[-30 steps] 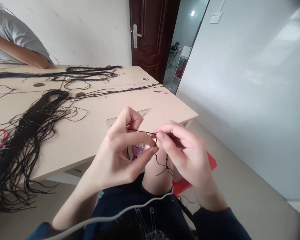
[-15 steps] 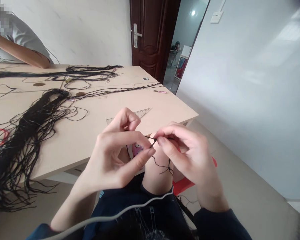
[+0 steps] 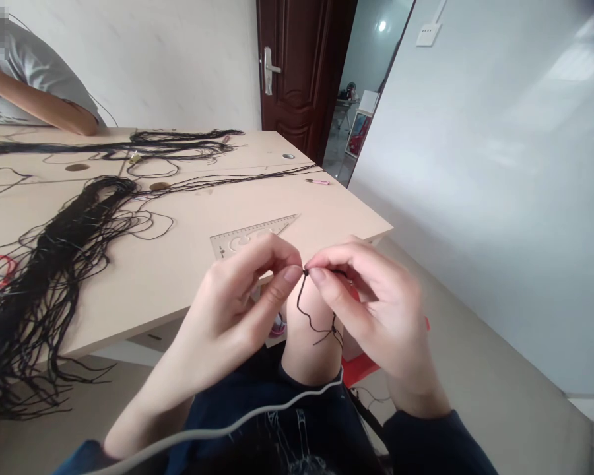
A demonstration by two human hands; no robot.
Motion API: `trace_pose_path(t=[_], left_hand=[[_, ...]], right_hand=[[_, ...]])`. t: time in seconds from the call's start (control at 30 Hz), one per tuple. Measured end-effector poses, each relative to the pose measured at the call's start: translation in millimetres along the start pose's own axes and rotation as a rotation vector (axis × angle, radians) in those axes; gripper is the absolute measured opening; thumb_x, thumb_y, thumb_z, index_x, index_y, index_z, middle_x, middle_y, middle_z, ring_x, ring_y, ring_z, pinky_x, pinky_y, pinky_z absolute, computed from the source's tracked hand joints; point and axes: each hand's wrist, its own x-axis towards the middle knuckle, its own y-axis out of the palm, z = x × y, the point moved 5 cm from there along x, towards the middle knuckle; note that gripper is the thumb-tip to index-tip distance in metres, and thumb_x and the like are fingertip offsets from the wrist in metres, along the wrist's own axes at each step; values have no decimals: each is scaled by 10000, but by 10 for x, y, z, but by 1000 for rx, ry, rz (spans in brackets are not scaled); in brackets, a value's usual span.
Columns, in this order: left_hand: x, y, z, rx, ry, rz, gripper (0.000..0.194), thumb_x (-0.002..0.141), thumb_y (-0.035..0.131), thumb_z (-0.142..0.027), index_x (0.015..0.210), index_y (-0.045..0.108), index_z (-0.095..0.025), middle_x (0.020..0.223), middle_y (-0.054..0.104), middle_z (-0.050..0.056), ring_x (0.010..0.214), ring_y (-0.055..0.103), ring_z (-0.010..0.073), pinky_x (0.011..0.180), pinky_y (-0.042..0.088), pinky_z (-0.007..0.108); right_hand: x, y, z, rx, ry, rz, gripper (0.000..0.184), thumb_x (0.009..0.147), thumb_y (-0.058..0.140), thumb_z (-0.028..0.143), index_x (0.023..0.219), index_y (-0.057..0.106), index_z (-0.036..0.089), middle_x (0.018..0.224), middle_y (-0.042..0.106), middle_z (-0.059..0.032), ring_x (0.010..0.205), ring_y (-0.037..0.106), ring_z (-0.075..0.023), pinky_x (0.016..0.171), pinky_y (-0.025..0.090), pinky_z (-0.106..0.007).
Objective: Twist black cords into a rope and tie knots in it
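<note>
White cable point(image 3: 202, 433) is draped across lap point(image 3: 220, 390); above it, black cord point(image 3: 298, 300) is pinched btwn thumb & index tips of L hand point(image 3: 242, 297) & R hand point(image 3: 371, 297), no gap visible in either grip. Small knot point(image 3: 305, 272) is held btwn the facing fingertips, approx. equally near both, w/ the short gripped stretch run side to side & the rest hung twd knee point(image 3: 309, 353). Set square point(image 3: 220, 245) is part-hidden behind L hand on table point(image 3: 202, 211); black cord bundle point(image 3: 69, 244) is spread at left. Co-worker's arm point(image 3: 44, 104) is rested farther off; thru doorway, something red is seen in rack point(image 3: 359, 135), details too small
</note>
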Motion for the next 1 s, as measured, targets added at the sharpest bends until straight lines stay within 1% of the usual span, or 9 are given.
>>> trace_pose_path(t=[0.1,0.2,0.3,0.4,0.57,0.73,0.83,0.93,1.0], left_hand=[[2,14,-5,-3,17,2,85,855,466,-250,794,499,-200,617,481,-21,535,465,85,424,366,184],[2,22,20,-12,-15,14,98,873,430,-255,802,478,-209,643,460,-23,564,446,81,451,380,168],[-1,33,38,-22,-48,11,116,879,425,-264,788,474,-210,657,450,-24,576,439,77,457,386,158],[-5,58,53,-42,-69,21,124,881,427,-282,790,476,-213,659,446,-27,571,442,68,448,390,145],[-2,79,63,-76,-63,26,122,877,441,-304,800,477,-217,630,438,-38,525,426,51,424,384,128],[13,53,42,-69,-18,21,126,870,451,-292,781,481,-208,640,433,-30,540,424,58,433,385,140],[16,51,47,-81,8,35,97,871,444,-256,792,472,-207,662,443,-24,549,436,68,446,392,165],[17,68,36,-52,96,45,61,870,428,-197,819,460,-203,682,453,-17,568,440,79,459,383,192],[13,71,4,35,199,5,71,858,428,-145,814,460,-191,673,452,-18,572,425,78,475,368,203]], right_hand=[[3,-8,12,-24,-14,4,69,842,516,149,859,582,157,796,595,12,747,562,-66,640,463,-150],[-2,-4,22,-39,-37,26,70,839,516,139,835,586,143,762,574,24,704,539,-41,606,450,-114],[-12,-12,23,-39,-43,15,78,840,511,128,814,583,144,742,561,36,670,518,-26,575,437,-89],[-18,-14,12,-20,-29,8,76,839,512,130,801,576,147,733,560,38,661,513,-25,551,429,-86],[-11,-12,3,7,-27,7,87,840,512,135,779,571,151,725,558,41,664,517,-24,577,435,-84],[-12,-25,17,-12,-53,-3,72,830,532,141,789,591,143,710,555,41,639,511,-20,556,429,-85],[-16,-20,4,-17,-32,20,71,828,551,180,846,604,137,737,579,28,668,536,-36,569,441,-105],[-15,-17,-7,-35,-28,29,110,821,574,221,885,611,139,777,593,19,706,554,-50,607,454,-122],[-13,-18,-3,-58,-47,25,84,834,556,202,856,615,146,763,582,25,689,542,-43,606,445,-119]])
